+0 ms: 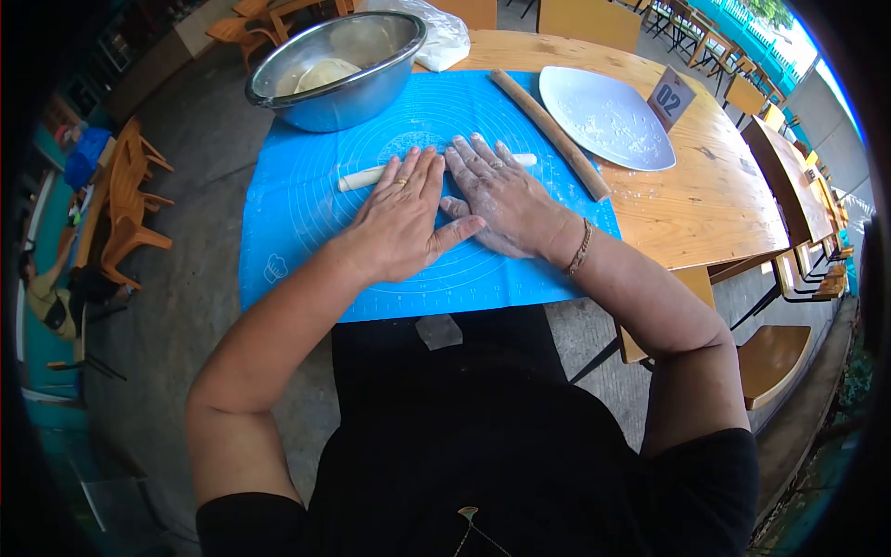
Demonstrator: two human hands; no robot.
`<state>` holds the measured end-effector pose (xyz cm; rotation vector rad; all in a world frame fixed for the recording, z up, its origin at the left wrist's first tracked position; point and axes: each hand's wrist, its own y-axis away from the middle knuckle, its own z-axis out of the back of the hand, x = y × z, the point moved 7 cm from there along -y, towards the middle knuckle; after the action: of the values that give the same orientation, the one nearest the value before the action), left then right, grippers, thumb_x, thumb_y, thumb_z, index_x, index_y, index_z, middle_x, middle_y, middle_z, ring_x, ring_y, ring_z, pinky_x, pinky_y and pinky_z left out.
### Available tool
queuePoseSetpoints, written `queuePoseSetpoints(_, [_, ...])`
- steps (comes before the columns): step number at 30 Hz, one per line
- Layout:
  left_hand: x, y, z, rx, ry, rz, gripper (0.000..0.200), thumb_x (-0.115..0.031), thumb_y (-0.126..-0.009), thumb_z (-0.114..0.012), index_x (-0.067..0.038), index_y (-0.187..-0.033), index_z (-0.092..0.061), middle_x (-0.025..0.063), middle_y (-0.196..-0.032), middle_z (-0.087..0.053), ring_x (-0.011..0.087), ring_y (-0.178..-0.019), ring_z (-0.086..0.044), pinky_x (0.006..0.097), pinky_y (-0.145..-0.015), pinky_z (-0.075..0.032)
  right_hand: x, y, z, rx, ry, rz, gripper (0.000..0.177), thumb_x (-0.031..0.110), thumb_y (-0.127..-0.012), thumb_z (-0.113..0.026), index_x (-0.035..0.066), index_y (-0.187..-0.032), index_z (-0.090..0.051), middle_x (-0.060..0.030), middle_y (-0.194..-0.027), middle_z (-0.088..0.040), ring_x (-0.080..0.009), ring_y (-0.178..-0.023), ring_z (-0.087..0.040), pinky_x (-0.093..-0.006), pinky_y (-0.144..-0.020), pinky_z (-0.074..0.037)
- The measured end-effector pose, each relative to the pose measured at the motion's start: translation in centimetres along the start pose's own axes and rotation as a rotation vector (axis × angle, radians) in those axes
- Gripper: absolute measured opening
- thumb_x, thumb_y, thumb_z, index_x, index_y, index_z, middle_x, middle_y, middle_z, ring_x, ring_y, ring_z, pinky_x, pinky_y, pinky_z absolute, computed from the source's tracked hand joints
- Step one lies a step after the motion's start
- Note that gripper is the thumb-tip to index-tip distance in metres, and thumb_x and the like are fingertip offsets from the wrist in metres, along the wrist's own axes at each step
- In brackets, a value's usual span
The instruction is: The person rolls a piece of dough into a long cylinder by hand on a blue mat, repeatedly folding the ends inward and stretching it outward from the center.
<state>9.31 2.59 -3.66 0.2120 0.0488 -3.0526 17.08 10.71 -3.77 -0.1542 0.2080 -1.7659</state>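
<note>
A thin rope of pale dough [360, 178] lies across the blue silicone mat [306, 241], its ends showing on either side of my hands. My left hand [401, 215] rests flat over the rope's left part, fingers stretched out and a ring on one finger. Beside it, my right hand [497, 197], dusted with flour, lies flat over the right part. The two hands nearly meet in the middle and hide most of the rope there. Both have their fingers extended, pressing from above rather than gripping.
A steel bowl [339, 102] holding a lump of dough [325, 74] stands at the back left, near a plastic bag [441, 37]. A wooden rolling pin [548, 135] lies right of my hands. Beyond it are a floury white plate [608, 116] and a number card [670, 97] on the wooden table [724, 200].
</note>
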Motion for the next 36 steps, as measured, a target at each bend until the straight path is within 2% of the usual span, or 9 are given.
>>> queuePoseSetpoints(9, [3.8, -3.4, 1.0, 0.013, 0.075, 0.089, 0.089, -0.065, -0.103, -0.026, 0.007, -0.155, -0.022, 0.0244, -0.163, -0.021, 0.0347, -0.155, -0.011, 0.0439, -0.126, -0.012, -3.9, -4.9, -1.2, 0.06, -0.066, -0.099, 0.063, 0.039, -0.102, -0.047, 0.0, -0.151, -0.038, -0.0265, -0.155, -0.035, -0.0425, -0.145, -0.033, -0.0501, -0.12, -0.028])
queuePoseSetpoints(12, [5.1, -2.6, 2.5, -0.041, 0.005, 0.093, 0.067, -0.046, -0.105, -0.048, 0.005, -0.147, -0.042, 0.0245, -0.152, -0.042, 0.0365, -0.145, -0.037, 0.0434, -0.12, -0.031, -4.7, -4.5, 1.0, 0.029, -0.137, -0.149, 0.049, 0.027, -0.097, -0.058, 0.002, -0.139, -0.053, -0.0245, -0.137, -0.053, -0.0405, -0.128, -0.051, -0.0457, -0.11, -0.041])
queuePoseSetpoints(14, [6.5, -1.3, 3.5, -0.106, 0.104, 0.145, 0.041, -0.024, -0.097, -0.065, 0.004, -0.127, -0.061, 0.0203, -0.124, -0.061, 0.0336, -0.118, -0.058, 0.043, -0.101, -0.047, -6.0, -3.6, 1.2, 0.082, -0.18, -0.175, 0.04, 0.02, -0.095, -0.063, 0.002, -0.131, -0.062, -0.0218, -0.123, -0.062, -0.0377, -0.116, -0.061, -0.0428, -0.103, -0.048])
queuePoseSetpoints(17, [8.6, -0.4, 3.7, -0.262, 0.028, 0.102, 0.026, -0.016, -0.093, -0.069, 0.003, -0.11, -0.068, 0.0156, -0.103, -0.064, 0.0304, -0.097, -0.061, 0.0415, -0.086, -0.049, -7.1, -2.7, 1.5, -0.036, -0.151, -0.11, 0.016, 0.013, -0.093, -0.064, 0.003, -0.101, -0.073, -0.0147, -0.101, -0.068, -0.034, -0.101, -0.065, -0.0421, -0.092, -0.053])
queuePoseSetpoints(26, [4.8, 3.9, 6.1, 0.056, 0.332, 0.197, 0.022, -0.016, -0.091, -0.07, 0.003, -0.103, -0.071, 0.0138, -0.091, -0.067, 0.0244, -0.081, -0.062, 0.0376, -0.075, -0.049, -4.9, 0.6, 5.8, 0.266, -0.359, -0.093, 0.02, 0.016, -0.09, -0.069, -0.002, -0.098, -0.074, -0.0168, -0.088, -0.071, -0.0276, -0.084, -0.069, -0.0383, -0.08, -0.055])
queuePoseSetpoints(30, [3.3, 6.3, 4.1, 0.114, 0.362, 0.121, 0.023, -0.016, -0.091, -0.071, 0.002, -0.103, -0.072, 0.0137, -0.094, -0.067, 0.0251, -0.085, -0.062, 0.0374, -0.077, -0.049, -3.1, 3.6, 4.9, 0.337, -0.424, -0.047, 0.019, 0.014, -0.088, -0.071, -0.002, -0.098, -0.074, -0.0163, -0.096, -0.07, -0.0269, -0.09, -0.068, -0.0366, -0.081, -0.055])
queuePoseSetpoints(32, [2.5, 7.3, 4.2, -0.167, 0.235, -0.017, 0.025, -0.017, -0.091, -0.071, 0.002, -0.105, -0.071, 0.0138, -0.1, -0.066, 0.0263, -0.092, -0.062, 0.0386, -0.082, -0.05, -1.7, 4.9, 4.6, 0.365, -0.342, -0.095, 0.023, 0.014, -0.089, -0.07, -0.001, -0.107, -0.072, -0.0178, -0.109, -0.067, -0.0294, -0.098, -0.067, -0.0381, -0.088, -0.054])
queuePoseSetpoints(33, [1.8, 7.9, 4.2, -0.206, 0.193, 0.012, 0.037, -0.017, -0.091, -0.071, 0.005, -0.12, -0.065, 0.0183, -0.123, -0.062, 0.0331, -0.118, -0.058, 0.0425, -0.1, -0.047, -1.3, 5.4, 5.3, 0.173, -0.355, -0.094, 0.03, 0.015, -0.09, -0.07, -0.001, -0.116, -0.069, -0.0192, -0.117, -0.065, -0.0316, -0.103, -0.065, -0.0397, -0.092, -0.053])
queuePoseSetpoints(36, [-2.8, 9.6, 3.9, -0.372, 0.001, -0.116, 0.059, -0.022, -0.093, -0.069, 0.009, -0.139, -0.049, 0.0243, -0.148, -0.045, 0.0426, -0.142, -0.039, 0.0506, -0.117, -0.032, 1.9, 7.7, 6.8, -0.115, -0.444, -0.041, 0.053, 0.022, -0.093, -0.069, -0.002, -0.138, -0.055, -0.0228, -0.14, -0.054, -0.0394, -0.124, -0.058, -0.0446, -0.106, -0.048])
